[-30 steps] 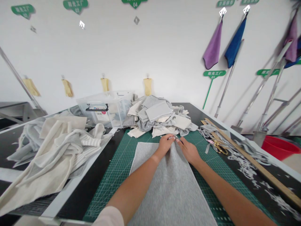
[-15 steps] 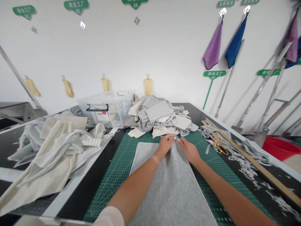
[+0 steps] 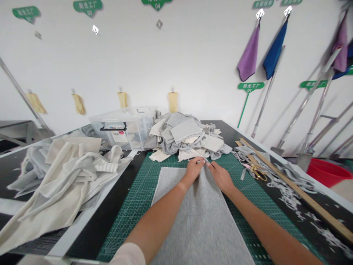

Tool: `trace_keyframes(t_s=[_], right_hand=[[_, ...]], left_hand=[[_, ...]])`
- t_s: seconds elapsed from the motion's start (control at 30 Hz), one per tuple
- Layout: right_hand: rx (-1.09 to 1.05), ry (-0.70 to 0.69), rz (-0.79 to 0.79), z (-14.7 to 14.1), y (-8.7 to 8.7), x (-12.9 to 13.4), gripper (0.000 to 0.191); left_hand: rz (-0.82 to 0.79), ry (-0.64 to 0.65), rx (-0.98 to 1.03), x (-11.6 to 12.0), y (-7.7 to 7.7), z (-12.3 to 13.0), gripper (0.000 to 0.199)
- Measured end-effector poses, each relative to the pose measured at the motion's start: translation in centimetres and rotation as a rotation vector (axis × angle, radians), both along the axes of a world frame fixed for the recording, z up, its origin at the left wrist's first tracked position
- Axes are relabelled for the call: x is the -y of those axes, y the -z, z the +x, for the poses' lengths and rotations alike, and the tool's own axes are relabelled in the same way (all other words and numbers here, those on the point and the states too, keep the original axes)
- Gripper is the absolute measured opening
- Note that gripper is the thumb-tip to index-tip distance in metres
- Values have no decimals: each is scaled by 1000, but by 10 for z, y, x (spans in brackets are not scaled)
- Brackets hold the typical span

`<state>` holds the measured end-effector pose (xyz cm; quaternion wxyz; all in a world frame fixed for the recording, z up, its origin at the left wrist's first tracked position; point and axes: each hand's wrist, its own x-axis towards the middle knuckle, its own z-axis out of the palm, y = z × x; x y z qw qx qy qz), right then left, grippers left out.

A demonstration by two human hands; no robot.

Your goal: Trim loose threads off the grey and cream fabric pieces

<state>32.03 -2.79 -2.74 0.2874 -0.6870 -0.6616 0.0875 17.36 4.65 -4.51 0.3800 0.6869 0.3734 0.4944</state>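
A long piece of grey fabric (image 3: 198, 217) lies lengthwise on the green cutting mat (image 3: 138, 191), running toward me. At its far edge my left hand (image 3: 195, 168) pinches the cloth. My right hand (image 3: 220, 176) grips the same edge just to the right, fingertips close to those of my left. Between the hands the fabric is lifted and puckered into folds. Just beyond them lies a heap of grey and cream cloth pieces (image 3: 187, 132).
Left stands a clear plastic bin (image 3: 132, 129) behind loose cloth (image 3: 66, 176). On the right lie gold-handled scissors (image 3: 257, 172), fabric scraps (image 3: 286, 195) and a long wooden strip (image 3: 300, 191). A red bucket (image 3: 328, 171) stands past the table edge.
Both hands keep hold of the fabric's far edge, with only a slight shift of the fingers. The whole view has moved very slightly.
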Motion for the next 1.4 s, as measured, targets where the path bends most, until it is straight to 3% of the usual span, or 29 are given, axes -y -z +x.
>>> trace_keyframes(t_s=[0.43,0.97,1.4], right_hand=[[-16,-40,59,0,1,2,44],[-32,12,32,-9,3,4,48],[-23,8,40,-10,4,4,46]], left_hand=[[-20,22,32,1,-1,-2,22],[-24,-35,16,-2,3,0,23],[-24,-9,45,-3,6,-1,24]])
